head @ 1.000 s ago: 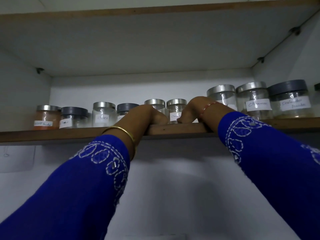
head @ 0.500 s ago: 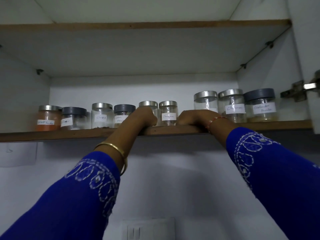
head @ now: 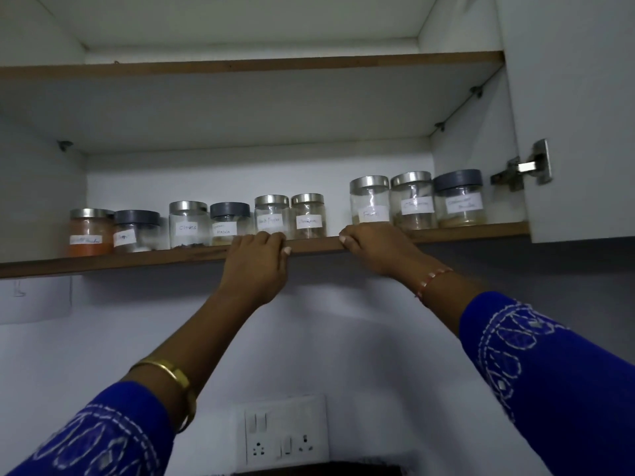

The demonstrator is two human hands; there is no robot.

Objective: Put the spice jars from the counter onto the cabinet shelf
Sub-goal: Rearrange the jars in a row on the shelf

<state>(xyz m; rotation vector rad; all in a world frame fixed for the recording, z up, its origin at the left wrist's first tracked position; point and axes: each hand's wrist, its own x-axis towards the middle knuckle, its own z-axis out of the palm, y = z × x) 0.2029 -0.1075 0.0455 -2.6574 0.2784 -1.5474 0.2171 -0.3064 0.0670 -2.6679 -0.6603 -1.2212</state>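
Note:
Several labelled glass spice jars stand in a row on the wooden cabinet shelf (head: 474, 231). They run from an orange-filled jar (head: 90, 231) at the left, past a cloves jar (head: 189, 223), to a grey-lidded jar (head: 458, 199) at the right. My left hand (head: 256, 266) curls over the shelf's front edge just below a steel-lidded jar (head: 271, 214), thumb on the edge. My right hand (head: 378, 249) hooks over the same edge below another steel-lidded jar (head: 369, 201). Neither hand holds a jar. The fingertips are hidden on top of the shelf.
An upper shelf (head: 240, 65) spans the cabinet above. The open cabinet door (head: 577, 115) with its metal hinge (head: 525, 166) hangs at the right. A wall switch and socket plate (head: 285, 431) sits below, between my arms.
Both hands have drawn back from among the jars to the shelf's front edge. The view has pulled away and tilted, showing the door, the hinge and the socket plate.

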